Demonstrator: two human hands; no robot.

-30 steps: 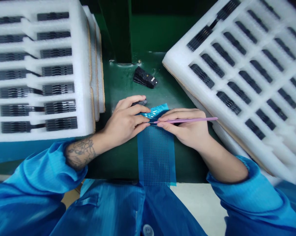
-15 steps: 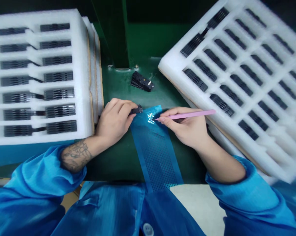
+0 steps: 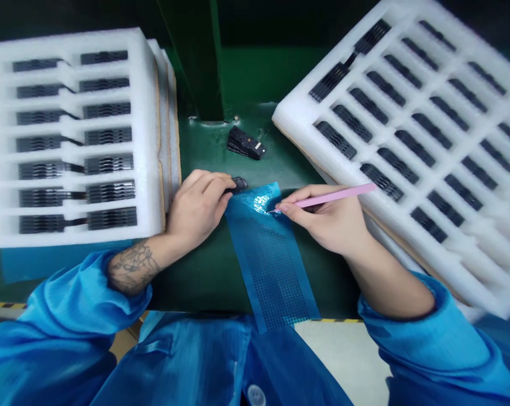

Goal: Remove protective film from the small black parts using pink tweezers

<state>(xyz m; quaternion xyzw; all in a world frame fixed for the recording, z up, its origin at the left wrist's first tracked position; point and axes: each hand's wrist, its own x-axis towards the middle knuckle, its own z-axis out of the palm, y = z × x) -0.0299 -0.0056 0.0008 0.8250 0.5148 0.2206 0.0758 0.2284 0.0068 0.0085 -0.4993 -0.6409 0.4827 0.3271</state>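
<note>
Between the fingers of my left hand (image 3: pixel 202 206) is a small black plastic part (image 3: pixel 240 184), mostly covered by the hand. It sits at the upper left edge of a blue film strip (image 3: pixel 276 270) dotted with rows of tiny pieces. My right hand (image 3: pixel 326 217) pinches pink tweezers (image 3: pixel 335 195), their tips over the shiny upper end of the strip. Whether the tips grip anything is too small to tell. Beyond the hands, a short stack of black parts (image 3: pixel 245 143) lies on the green table.
To the left stands a pile of white foam trays (image 3: pixel 147 141) filled with black parts. Another foam tray (image 3: pixel 299 118) lies tilted on the right, many slots holding black parts, several at its lower right bare. A green post (image 3: pixel 196 62) rises at the back.
My right hand and the tweezers have shifted slightly right and down, away from the black part. My left hand stays in place, holding the part. The view has moved a little.
</note>
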